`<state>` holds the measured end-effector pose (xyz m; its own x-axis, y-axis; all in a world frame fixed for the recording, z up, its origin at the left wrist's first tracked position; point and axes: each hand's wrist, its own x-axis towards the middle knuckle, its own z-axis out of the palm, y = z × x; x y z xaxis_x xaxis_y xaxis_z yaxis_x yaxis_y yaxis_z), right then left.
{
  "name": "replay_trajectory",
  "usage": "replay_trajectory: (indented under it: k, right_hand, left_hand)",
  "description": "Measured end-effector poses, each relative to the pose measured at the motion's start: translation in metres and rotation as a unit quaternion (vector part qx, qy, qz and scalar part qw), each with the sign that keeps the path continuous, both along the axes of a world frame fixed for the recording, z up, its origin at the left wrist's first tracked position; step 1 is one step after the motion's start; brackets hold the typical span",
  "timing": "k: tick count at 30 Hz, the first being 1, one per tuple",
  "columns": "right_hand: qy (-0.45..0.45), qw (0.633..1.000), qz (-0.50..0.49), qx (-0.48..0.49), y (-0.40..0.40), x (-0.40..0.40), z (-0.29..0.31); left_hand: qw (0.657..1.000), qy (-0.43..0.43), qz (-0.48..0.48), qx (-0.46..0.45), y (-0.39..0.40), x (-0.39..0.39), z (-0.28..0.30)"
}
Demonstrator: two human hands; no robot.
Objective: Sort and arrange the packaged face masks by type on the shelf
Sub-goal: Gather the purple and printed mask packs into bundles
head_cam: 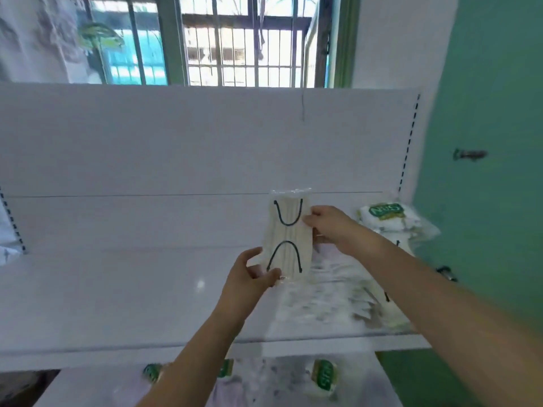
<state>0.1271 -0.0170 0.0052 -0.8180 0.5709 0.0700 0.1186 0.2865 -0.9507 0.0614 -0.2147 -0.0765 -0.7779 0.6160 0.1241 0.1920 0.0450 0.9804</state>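
Observation:
I hold a clear packet of white face masks with black ear loops upright above the white shelf. My left hand pinches its lower left corner. My right hand grips its right edge near the top. Below and to the right, a blurred heap of clear mask packets lies on the shelf. At the shelf's far right corner lies a stack of white packets with green labels.
A white back panel rises behind the shelf, with a barred window above it. A green wall stands close on the right. On a lower shelf lie more green-labelled packets.

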Motion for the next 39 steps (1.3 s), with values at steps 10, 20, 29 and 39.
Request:
replay_trajectory:
  k: [10,20,29,39]
  right_hand:
    - [-0.153,0.983,-0.039,0.098,0.121,-0.091,-0.034]
    - [-0.291,0.923,0.051,0.246,0.096,-0.111,-0.023]
    - [-0.017,0.933,0.031,0.358,-0.036,-0.11,-0.003]
    - [0.201,0.903,0.132,0.357,-0.217,-0.057,-0.122]
  left_hand:
    - [0.986,0.01,0.07,-0.148,0.101,-0.06,-0.005]
    - [0.986,0.045,0.044,-0.154,0.106,-0.065,-0.013]
    - [0.961,0.215,0.152,-0.088,0.012,-0.022,-0.026]
    - [0.936,0.268,0.113,-0.198,-0.184,0.054,-0.171]
